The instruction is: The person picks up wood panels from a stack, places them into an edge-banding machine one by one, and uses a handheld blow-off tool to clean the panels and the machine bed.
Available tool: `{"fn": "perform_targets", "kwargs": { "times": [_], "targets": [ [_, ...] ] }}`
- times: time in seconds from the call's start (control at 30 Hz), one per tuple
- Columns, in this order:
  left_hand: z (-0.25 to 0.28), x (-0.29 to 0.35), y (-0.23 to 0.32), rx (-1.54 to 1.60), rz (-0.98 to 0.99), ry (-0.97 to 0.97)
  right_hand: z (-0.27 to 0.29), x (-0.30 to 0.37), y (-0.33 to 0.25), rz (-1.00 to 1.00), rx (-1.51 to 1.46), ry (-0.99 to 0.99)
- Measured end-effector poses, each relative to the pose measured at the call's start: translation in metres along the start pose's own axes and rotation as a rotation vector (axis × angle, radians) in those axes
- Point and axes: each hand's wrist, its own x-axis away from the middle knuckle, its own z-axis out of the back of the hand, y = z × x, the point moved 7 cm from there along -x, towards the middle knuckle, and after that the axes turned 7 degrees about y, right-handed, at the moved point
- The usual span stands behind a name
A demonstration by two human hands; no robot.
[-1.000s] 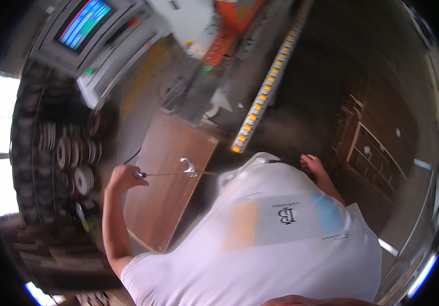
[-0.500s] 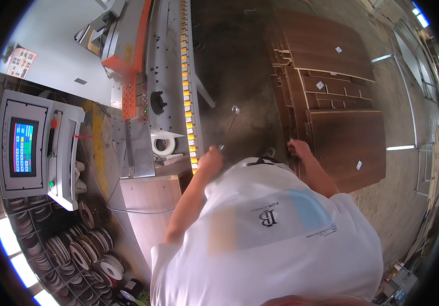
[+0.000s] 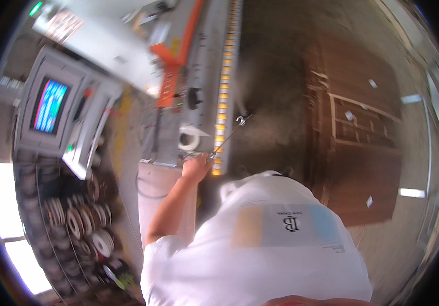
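Note:
My left hand (image 3: 196, 167) is closed round one end of a long, thin metal wrench (image 3: 228, 136). Its far end, with a hook-like open jaw, points up and to the right, over the edge of the machine's roller rail (image 3: 223, 94). Just beyond the hand, on the machine's end, lies a white roll of edge banding (image 3: 189, 137). Below the hand is a pale wood-look panel surface (image 3: 166, 199). My right hand is out of view, beyond or behind my white shirt.
A control panel with a lit screen (image 3: 51, 107) stands at the left. Below it, a rack holds several rolls of banding (image 3: 76, 222). Brown boards (image 3: 364, 181) lie stacked on the right, with concrete floor (image 3: 270, 97) between them and the machine. The picture is blurred by motion.
My left hand has moved toward the machine's end with the wrench in it. My right hand has left the view. The scene has shifted right and turned as my head moved.

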Motion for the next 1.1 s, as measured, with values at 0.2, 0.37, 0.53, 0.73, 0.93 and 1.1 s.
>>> {"fn": "perform_targets", "kwargs": {
  "times": [0.2,0.37,0.53,0.73,0.93,1.1],
  "targets": [
    [0.106,0.024,-0.172,-0.081,0.203,0.519,-0.017,-0.033,-0.065,0.185,0.238,-0.047],
    [0.183,0.052,-0.254,0.068,0.472,0.941,-0.021,-0.044,-0.104,0.386,0.46,-0.035],
    [0.191,0.028,-0.31,0.434,0.436,1.274,-0.053,-0.015,-0.178,0.44,0.61,-0.077],
    [0.176,-0.067,-0.357,0.515,0.523,1.263,-0.035,0.016,-0.177,0.379,0.415,-0.036],
    [0.102,-0.127,-0.397,0.643,0.718,1.099,0.038,0.015,-0.108,0.565,0.672,0.087],
    [0.028,-0.153,-0.274,1.344,0.683,1.199,0.068,0.003,-0.031,0.414,0.596,0.057]
  ]
}}
